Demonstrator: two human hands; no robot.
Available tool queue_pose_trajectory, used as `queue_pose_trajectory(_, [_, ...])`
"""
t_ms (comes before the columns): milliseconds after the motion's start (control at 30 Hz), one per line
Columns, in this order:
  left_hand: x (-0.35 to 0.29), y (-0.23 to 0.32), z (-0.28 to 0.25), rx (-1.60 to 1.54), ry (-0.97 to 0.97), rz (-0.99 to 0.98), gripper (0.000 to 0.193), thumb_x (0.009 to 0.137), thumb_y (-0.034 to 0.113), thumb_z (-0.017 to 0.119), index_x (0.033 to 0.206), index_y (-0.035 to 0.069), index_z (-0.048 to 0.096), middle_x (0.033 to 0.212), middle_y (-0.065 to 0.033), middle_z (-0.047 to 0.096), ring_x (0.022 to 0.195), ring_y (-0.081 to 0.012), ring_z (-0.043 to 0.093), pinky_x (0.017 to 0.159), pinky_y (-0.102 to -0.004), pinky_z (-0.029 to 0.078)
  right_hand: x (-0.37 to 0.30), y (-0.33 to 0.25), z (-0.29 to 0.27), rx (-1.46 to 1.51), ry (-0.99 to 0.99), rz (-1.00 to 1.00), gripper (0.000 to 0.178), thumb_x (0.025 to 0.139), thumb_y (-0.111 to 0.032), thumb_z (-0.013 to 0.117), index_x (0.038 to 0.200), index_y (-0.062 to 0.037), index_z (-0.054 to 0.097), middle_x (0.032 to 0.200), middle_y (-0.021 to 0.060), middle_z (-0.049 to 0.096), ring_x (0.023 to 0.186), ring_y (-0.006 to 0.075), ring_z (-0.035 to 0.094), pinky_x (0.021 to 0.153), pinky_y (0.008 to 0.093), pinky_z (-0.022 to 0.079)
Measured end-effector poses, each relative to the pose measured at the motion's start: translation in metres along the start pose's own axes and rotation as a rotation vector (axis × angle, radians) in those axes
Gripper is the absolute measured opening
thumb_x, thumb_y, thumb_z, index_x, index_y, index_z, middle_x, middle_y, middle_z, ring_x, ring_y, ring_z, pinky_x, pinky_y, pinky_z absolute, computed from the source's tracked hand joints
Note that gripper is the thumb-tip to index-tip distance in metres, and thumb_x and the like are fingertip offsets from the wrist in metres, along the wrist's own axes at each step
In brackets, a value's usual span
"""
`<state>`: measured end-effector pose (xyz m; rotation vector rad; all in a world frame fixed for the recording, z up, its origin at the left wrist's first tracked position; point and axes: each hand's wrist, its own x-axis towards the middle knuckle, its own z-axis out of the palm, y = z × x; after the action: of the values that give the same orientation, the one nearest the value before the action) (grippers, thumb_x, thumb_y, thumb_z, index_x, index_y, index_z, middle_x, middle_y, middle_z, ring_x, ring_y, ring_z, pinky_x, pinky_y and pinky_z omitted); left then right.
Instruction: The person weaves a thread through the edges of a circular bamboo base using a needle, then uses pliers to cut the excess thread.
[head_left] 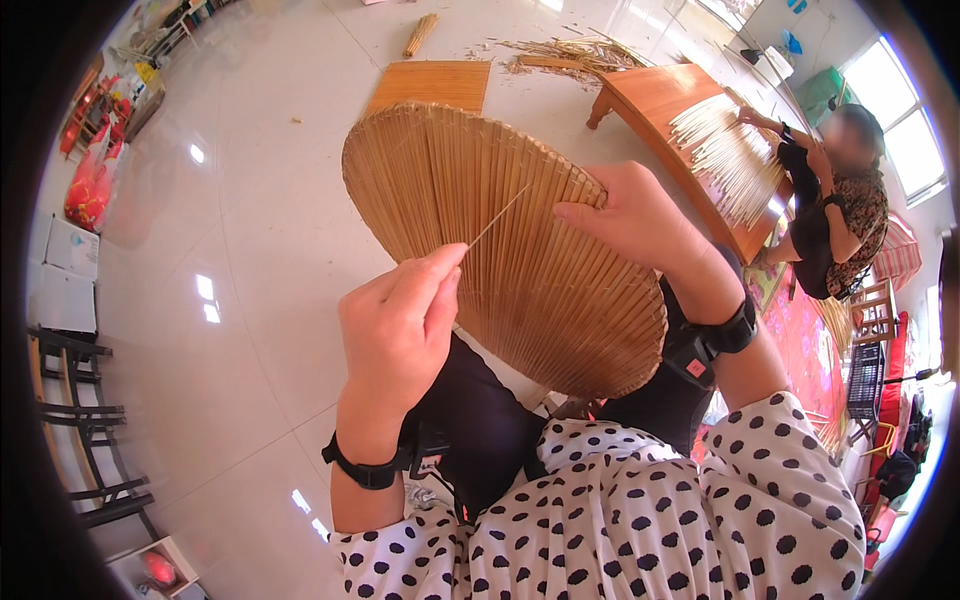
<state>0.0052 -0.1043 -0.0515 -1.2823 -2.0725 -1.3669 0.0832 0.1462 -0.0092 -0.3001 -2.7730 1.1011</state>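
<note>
A large oval palm-leaf fan (500, 290), pleated and light brown with a stitched rim, stands tilted above my lap. My right hand (645, 220) grips its upper right rim, thumb on the near face and the other fingers hidden behind. Closed in a pinch, my left hand (400, 310) is in front of the fan's left part. From its fingertips a thin, pale, needle-like rod (498, 216) points up and right across the pleats. Whether the rod's tip touches the fan I cannot tell.
Behind the fan is a low bamboo-topped table (440, 82). At the right, a co-worker (850, 210) sits by a wooden table (650, 95) spread with pale strips (725, 150). Loose straw (575, 55) lies on the floor beyond. Dark-framed stacked stools (85, 420) stand at left.
</note>
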Motion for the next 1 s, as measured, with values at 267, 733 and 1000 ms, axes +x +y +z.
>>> queue_pose_trajectory(267, [0.001,-0.015,0.015,0.017,0.033,0.010,0.018,0.084,-0.002,0.070,0.100,0.005,0.069,0.076,-0.0093,0.069,0.059,-0.0255,0.064,0.051,-0.0328,0.048,0.008,0.007,-0.003,0.054,-0.076,-0.053,0.034,0.085,-0.023,0.072,0.105,0.0032,0.067,0.074,0.0151,0.065,0.065,0.0186,0.058,0.065,0.0357,0.051])
queue_pose_trajectory(733, [0.011,-0.022,0.028,0.132,-0.090,-0.013,0.018,0.081,0.001,0.069,0.098,0.007,0.069,0.071,-0.0066,0.066,0.060,-0.0265,0.064,0.051,-0.0358,0.049,0.006,-0.006,0.003,0.064,-0.065,-0.016,0.028,0.085,-0.017,0.073,0.105,0.0031,0.068,0.075,0.0093,0.067,0.068,0.0110,0.057,0.066,0.0315,0.051])
queue_pose_trajectory(1000, [0.006,-0.015,0.031,-0.378,0.007,-0.182,0.014,0.090,0.000,0.065,0.102,0.004,0.070,0.070,-0.0073,0.066,0.057,-0.0160,0.062,0.053,-0.0271,0.048,0.010,-0.001,0.002,0.095,-0.057,0.024,0.028,0.085,-0.018,0.074,0.105,0.0026,0.069,0.075,0.0075,0.067,0.068,0.0094,0.057,0.065,0.0310,0.051])
